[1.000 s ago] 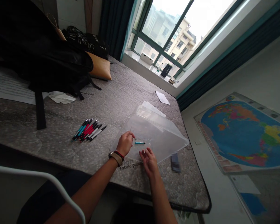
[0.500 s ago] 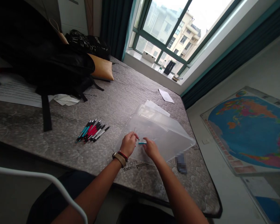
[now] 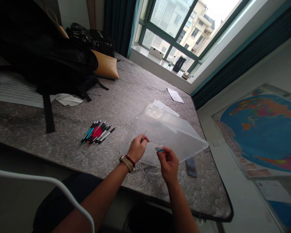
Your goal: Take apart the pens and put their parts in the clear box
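My left hand (image 3: 137,148) is closed over the clear plastic folder, pinching a thin pen refill (image 3: 145,133) that points up and away; part of it is hidden by the fingers. To its right, my right hand (image 3: 169,161) grips a short blue pen barrel (image 3: 159,149) between thumb and fingers, its end sticking out to the left. The two pen parts are apart. Beneath both hands lies the translucent plastic folder (image 3: 155,129). Left of my hands rests a pile of blue, red, white and black pens (image 3: 98,132) on the quilted grey mattress surface (image 3: 126,94).
Papers (image 3: 166,107) stick out behind the folder, and a white sheet (image 3: 175,95) lies farther back. A blurred dark object (image 3: 191,167) sits at right. A black backpack (image 3: 63,64), crumpled tissue (image 3: 69,99) and tan pouch (image 3: 108,66) occupy the left. A white tube (image 3: 38,178) crosses the lower left.
My right hand has moved right, away from my left hand, and turned with the blue barrel. My left hand has shifted slightly right, still holding the refill. The view has shifted a little.
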Action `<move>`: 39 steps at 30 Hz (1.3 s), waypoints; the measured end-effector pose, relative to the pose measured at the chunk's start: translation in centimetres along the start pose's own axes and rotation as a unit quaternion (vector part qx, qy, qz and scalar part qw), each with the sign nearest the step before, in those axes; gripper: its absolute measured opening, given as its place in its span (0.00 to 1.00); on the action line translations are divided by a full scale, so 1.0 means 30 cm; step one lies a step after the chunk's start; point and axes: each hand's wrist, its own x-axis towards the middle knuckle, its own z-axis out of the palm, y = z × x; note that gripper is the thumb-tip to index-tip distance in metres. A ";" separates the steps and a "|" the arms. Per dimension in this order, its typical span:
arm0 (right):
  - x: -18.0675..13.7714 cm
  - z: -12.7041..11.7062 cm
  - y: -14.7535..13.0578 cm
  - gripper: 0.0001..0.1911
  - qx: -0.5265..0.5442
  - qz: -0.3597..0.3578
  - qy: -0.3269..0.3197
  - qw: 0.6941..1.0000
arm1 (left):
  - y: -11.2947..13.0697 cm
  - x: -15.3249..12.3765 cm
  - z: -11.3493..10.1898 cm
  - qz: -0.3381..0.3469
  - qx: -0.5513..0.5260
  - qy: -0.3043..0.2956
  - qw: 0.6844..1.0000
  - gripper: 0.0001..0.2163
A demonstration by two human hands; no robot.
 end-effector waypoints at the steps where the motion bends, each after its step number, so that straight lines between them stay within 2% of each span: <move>1: -0.013 -0.002 -0.032 0.11 0.001 -0.006 0.009 1.000 | 0.000 -0.002 0.002 0.002 0.009 0.002 1.000 0.07; 6: -0.020 -0.014 -0.127 0.09 -0.014 -0.047 0.050 0.998 | -0.008 -0.001 0.004 0.005 0.029 0.011 1.000 0.08; 12: -0.018 -0.015 -0.125 0.08 -0.012 -0.058 0.059 0.996 | -0.025 0.006 0.005 -0.004 0.034 -0.001 0.999 0.08; 15: -0.013 -0.011 -0.105 0.09 -0.032 -0.052 0.055 0.997 | -0.027 0.009 0.013 -0.043 -0.014 -0.017 0.999 0.07; 18: 0.006 -0.011 -0.079 0.08 -0.132 -0.087 -0.006 0.987 | -0.032 0.006 0.032 -0.118 -0.108 -0.042 0.986 0.07; 20: 0.026 -0.016 -0.064 0.07 -0.230 -0.149 -0.087 0.958 | -0.039 -0.001 0.046 -0.166 -0.166 -0.056 0.970 0.07; 23: 0.066 -0.032 -0.050 0.08 -0.363 -0.228 -0.193 0.883 | -0.053 -0.011 0.063 -0.212 -0.233 -0.070 0.947 0.07; 29: 0.153 -0.073 -0.074 0.07 -0.527 -0.285 -0.313 0.737 | -0.079 -0.027 0.088 -0.300 -0.261 -0.123 0.909 0.10; 32: 0.173 -0.067 -0.091 0.04 -0.554 -0.302 -0.344 0.695 | -0.092 -0.036 0.108 -0.282 -0.250 -0.122 0.918 0.12; 34: 0.173 -0.054 -0.095 0.03 -0.556 -0.310 -0.352 0.686 | -0.100 -0.041 0.120 -0.262 -0.241 -0.114 0.928 0.14; 36: 0.167 -0.045 -0.094 0.03 -0.542 -0.314 -0.354 0.694 | -0.106 -0.043 0.127 -0.242 -0.234 -0.102 0.936 0.16; 38: 0.162 -0.047 -0.087 0.05 -0.506 -0.311 -0.344 0.727 | -0.109 -0.041 0.127 -0.222 -0.238 -0.095 0.941 0.17; 39: 0.161 -0.053 -0.081 0.06 -0.477 -0.299 -0.326 0.760 | -0.109 -0.038 0.125 -0.214 -0.244 -0.095 0.941 0.18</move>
